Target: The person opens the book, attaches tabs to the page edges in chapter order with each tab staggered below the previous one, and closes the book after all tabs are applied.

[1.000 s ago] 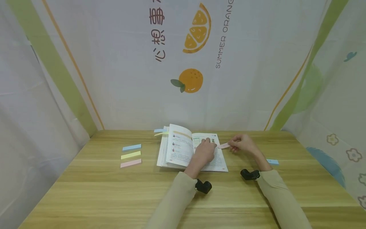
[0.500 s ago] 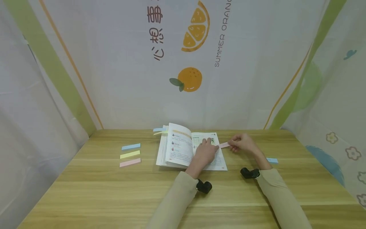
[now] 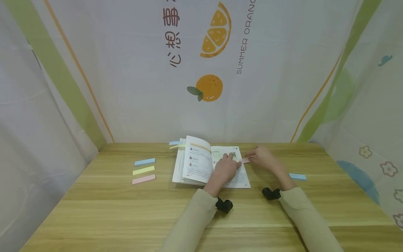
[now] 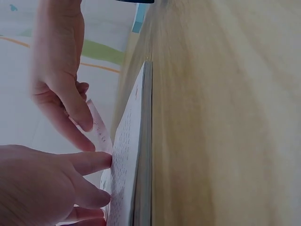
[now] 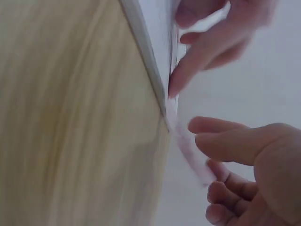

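Note:
An open book [image 3: 198,162] with printed pages lies in the middle of the table. My left hand [image 3: 225,169] rests on its right page, fingertips pressing near the outer edge. From under that fingertip a pink sticky tab [image 5: 188,150] sticks out past the page edge, its outer end free and curving up in the left wrist view. Close beside the tab is my right hand [image 3: 264,159]; its thumb and index finger reach toward the page edge, with no pinch on the tab visible in the right wrist view.
Blue [image 3: 145,162], yellow [image 3: 143,170] and pink [image 3: 143,179] tabs lie left of the book. Another blue tab [image 3: 297,176] lies beyond the right wrist. A blue tab [image 3: 175,143] and a yellow tab [image 3: 177,146] stick out from the book's left edge. A fabric curtain [image 3: 141,115] stands behind.
My right hand has let go of the pink tab's outer end and moved left along it toward the page. My left hand stays pressed on the page.

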Available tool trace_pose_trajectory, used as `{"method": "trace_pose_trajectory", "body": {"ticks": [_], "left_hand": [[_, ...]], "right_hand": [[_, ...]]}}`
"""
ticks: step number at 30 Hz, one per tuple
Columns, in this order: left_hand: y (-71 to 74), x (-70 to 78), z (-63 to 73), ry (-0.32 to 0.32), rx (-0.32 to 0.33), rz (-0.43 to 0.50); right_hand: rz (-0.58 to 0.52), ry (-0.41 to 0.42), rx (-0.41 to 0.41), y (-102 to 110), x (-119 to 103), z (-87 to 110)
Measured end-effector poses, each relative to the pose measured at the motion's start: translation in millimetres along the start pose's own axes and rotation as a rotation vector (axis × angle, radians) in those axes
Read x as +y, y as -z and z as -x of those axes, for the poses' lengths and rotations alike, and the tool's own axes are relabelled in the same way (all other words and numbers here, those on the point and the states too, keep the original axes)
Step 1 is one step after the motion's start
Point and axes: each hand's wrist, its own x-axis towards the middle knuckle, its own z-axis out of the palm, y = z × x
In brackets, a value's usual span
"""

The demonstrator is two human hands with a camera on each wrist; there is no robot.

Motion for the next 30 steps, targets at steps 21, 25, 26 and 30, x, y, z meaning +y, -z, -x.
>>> {"method": "trace_pose_trajectory", "body": {"ticks": [21, 25, 26, 30], "left_hand": [[-0.2, -0.9, 1.0, 0.009, 0.031, 0.038], [0.2, -0.3, 1.5, 0.013, 0.026, 0.056], [0.2, 0.0, 1.7, 0.015, 0.027, 0.06], [0.3, 1.1, 2.0, 0.026, 0.032, 0.087]], "right_hand": [[0.063, -0.019, -0.208, -2.2, -21.8, 0.2], [0.074, -0.025, -0.222, -1.0, -26.0, 0.5], [0.081, -0.018, -0.225, -0.4, -27.6, 0.9], [0.114, 0.022, -0.248, 2.0, -32.5, 1.5]]}}
